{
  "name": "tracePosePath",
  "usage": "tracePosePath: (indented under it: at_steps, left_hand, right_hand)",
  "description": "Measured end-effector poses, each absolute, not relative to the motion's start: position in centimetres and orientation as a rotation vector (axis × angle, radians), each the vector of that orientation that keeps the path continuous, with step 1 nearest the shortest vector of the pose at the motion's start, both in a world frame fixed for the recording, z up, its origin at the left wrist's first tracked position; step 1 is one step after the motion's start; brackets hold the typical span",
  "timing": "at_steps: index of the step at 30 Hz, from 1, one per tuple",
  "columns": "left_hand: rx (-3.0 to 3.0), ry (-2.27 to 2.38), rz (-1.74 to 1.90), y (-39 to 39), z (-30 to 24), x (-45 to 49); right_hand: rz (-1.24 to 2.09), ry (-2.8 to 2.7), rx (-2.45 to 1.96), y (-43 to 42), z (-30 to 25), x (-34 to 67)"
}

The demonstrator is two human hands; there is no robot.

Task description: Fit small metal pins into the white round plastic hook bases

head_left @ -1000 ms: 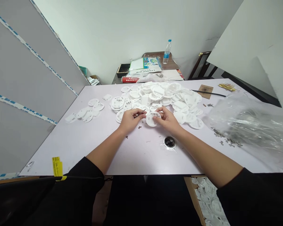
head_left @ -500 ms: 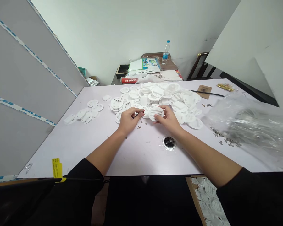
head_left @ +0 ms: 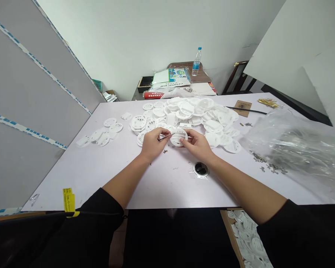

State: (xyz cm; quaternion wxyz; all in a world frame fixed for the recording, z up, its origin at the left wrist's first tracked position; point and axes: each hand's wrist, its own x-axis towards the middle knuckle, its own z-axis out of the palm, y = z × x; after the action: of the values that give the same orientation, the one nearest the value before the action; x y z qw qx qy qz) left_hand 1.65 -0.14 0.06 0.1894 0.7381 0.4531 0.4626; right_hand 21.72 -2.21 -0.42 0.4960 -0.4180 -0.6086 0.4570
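My left hand is closed around a slim dark tool that looks like tweezers. Its tip reaches the left part of a round white plastic disc with slots in it. My right hand grips that disc by its right edge, thumb on the face and fingers behind. Beyond both hands spreads a large pile of similar white discs. Small metal pieces lie on the table just below the left hand; whether the tip holds one is too small to tell.
On the table, several loose discs lie at left. A clear plastic bag and scattered metal clips occupy the right. A round black cable hole sits near my right forearm. Below the edge stands a box of discs.
My right hand has brought the disc left, toward the left hand. The tool's tip now meets the disc, where before there was a gap between them.
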Motion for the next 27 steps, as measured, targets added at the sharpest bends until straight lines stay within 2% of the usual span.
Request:
tracePosePath:
  at_steps: [5,20,27]
  left_hand:
    - [2.254,1.182,1.428,0.3,-0.4,1.4]
    - [2.392,1.159,1.471,0.4,-1.1,1.6]
    - [2.167,1.184,1.385,0.1,-0.5,2.0]
  right_hand:
    - [0.972,-1.587,-1.013,-2.2,-0.9,21.9]
    - [0.971,-1.652,-0.948,-2.6,-1.0,21.5]
    - [1.044,-1.633,-0.893,-2.8,-0.8,21.5]
